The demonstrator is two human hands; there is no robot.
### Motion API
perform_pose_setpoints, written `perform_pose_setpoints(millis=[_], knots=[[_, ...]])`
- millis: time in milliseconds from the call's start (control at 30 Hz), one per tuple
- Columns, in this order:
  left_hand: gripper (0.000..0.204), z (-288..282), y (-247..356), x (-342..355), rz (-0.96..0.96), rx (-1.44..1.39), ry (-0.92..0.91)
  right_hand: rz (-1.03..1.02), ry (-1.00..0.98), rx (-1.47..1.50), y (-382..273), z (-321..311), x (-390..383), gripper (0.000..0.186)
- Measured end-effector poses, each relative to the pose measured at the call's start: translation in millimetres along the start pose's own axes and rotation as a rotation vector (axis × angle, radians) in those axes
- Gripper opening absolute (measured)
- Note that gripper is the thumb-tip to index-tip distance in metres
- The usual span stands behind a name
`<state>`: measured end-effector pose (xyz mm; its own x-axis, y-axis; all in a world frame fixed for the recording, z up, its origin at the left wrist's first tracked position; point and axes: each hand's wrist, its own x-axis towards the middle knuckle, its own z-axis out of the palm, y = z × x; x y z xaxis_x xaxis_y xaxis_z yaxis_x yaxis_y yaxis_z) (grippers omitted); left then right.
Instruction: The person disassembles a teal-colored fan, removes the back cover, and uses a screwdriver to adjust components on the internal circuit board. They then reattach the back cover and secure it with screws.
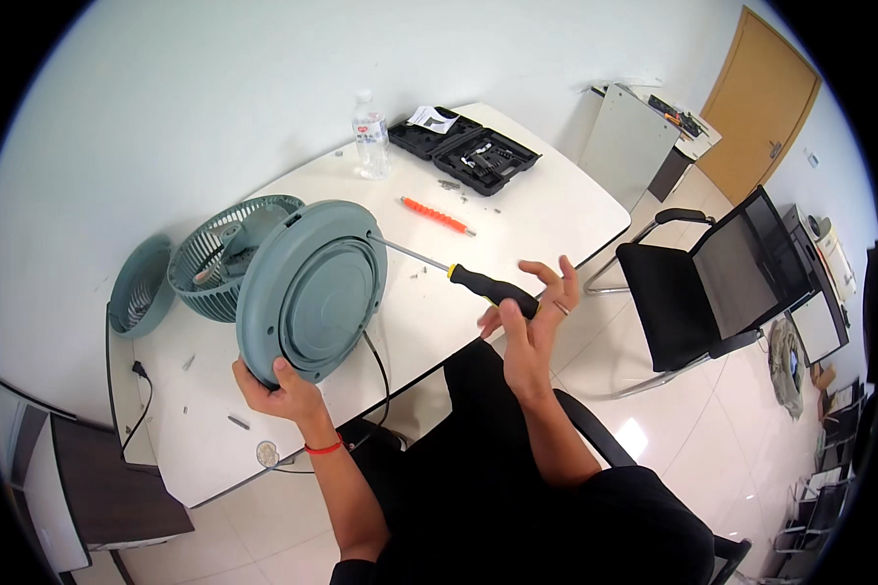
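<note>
A grey-green electric fan stands tilted on its side, its round base facing me. My left hand grips the lower rim of that base, thumb on the underside. A screwdriver with a black and yellow handle slants across to the base, its tip at a hole near the upper right rim. Around the handle's end, the thumb and some fingers of my right hand hold the screwdriver, while other fingers stick out. Behind the base is the fan's slatted cage with blades inside. Whether the tip sits in a screw is too small to tell.
A loose grey-green cover leans at the far left of the white table. Farther back are a water bottle, an open black tool case, an orange rod and small parts. A black chair stands right.
</note>
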<state>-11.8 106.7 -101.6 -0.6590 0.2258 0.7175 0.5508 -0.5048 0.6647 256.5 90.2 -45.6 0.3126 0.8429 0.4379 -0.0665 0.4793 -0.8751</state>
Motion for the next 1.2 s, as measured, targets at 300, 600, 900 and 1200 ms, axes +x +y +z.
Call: perform_pose_setpoints(millis=[300,600,900,1200], knots=[[0.065,-2.2,-0.3,0.1,0.026,0.023,-0.027,0.062,-0.017,-0.067,9.8,-9.5,8.9,0.067],[0.064,-0.2,0.8,-0.4,0.02,0.023,-0.025,0.151,-0.123,0.051,-3.0,-13.1,10.5,0.07],[0.047,-6.8,-2.7,-0.9,0.048,0.006,-0.068,0.194,-0.133,0.027,-4.0,-10.9,14.7,0.069],[0.046,-4.9,-0.6,1.6,0.068,0.015,-0.075,0.082,-0.093,-0.017,1.1,-6.0,8.2,0.056]])
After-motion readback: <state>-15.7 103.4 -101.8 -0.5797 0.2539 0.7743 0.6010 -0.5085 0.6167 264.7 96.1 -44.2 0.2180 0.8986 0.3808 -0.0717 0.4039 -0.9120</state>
